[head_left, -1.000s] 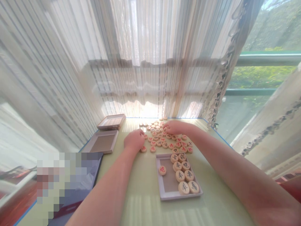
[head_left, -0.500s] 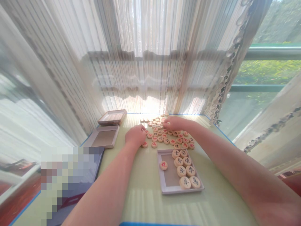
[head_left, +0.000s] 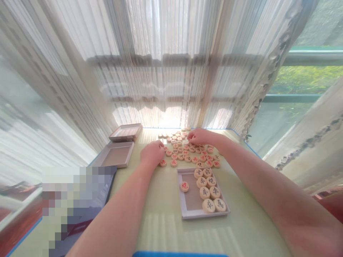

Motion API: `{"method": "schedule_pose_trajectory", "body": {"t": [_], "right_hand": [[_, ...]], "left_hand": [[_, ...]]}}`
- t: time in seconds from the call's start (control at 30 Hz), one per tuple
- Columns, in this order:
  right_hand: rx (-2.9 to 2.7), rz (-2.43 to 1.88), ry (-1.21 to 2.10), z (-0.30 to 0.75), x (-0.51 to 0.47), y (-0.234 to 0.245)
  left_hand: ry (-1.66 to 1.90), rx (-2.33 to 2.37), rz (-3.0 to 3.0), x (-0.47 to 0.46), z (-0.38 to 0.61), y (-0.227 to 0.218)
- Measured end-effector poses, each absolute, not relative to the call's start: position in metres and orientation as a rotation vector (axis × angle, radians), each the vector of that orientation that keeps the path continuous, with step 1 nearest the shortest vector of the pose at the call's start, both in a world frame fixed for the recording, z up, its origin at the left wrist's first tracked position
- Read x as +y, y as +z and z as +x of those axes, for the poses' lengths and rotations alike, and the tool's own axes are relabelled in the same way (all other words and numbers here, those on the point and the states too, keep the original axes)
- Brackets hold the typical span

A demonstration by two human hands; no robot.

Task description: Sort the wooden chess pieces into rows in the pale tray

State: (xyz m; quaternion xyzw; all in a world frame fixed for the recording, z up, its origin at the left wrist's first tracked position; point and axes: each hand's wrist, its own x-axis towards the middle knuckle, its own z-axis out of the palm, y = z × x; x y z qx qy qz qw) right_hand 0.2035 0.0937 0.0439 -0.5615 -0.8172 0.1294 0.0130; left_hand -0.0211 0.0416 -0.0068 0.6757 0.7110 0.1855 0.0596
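Observation:
Many round wooden Chinese chess pieces (head_left: 188,159) lie spread over the table, marked with red or black characters. At their left edge is my left hand (head_left: 152,153), its fingers curled in; whatever they hold is hidden. My right hand (head_left: 202,136) reaches over the far right part of the spread, fingers bent down and closed among the pieces; I cannot make out what is in them. Nearer me stands a shallow open box (head_left: 179,200). Black-marked pieces (head_left: 209,205) fill two columns along its right side, and one red-marked piece (head_left: 184,186) sits at its left wall.
A second shallow box (head_left: 129,157) lies at the left, with another box or lid (head_left: 125,132) behind it. A dark flat object (head_left: 111,184), partly blurred out, rests at the table's left edge. Sheer curtains (head_left: 171,82) hang behind the table (head_left: 160,228).
The view has shifted slightly. My right hand has moved a little up from the pieces below it. My left hand stays at the left edge of the spread, and the box contents look the same.

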Motion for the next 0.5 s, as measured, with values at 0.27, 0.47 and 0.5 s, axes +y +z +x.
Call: {"method": "schedule_pose_trajectory", "body": {"t": [0.27, 0.47, 0.5], "right_hand": [[-2.448, -1.615, 0.316, 0.203, 0.100, 0.035], [-2.482, -1.705, 0.496, 0.215, 0.097, 0.051], [-2.480, -1.752, 0.501, 0.217, 0.097, 0.053]], "left_hand": [[0.555, 2.160, 2.023, 0.042, -0.021, -0.006], [0.559, 2.148, 2.032, 0.042, -0.021, -0.007], [0.561, 2.145, 2.032, 0.042, -0.021, -0.007]]}}
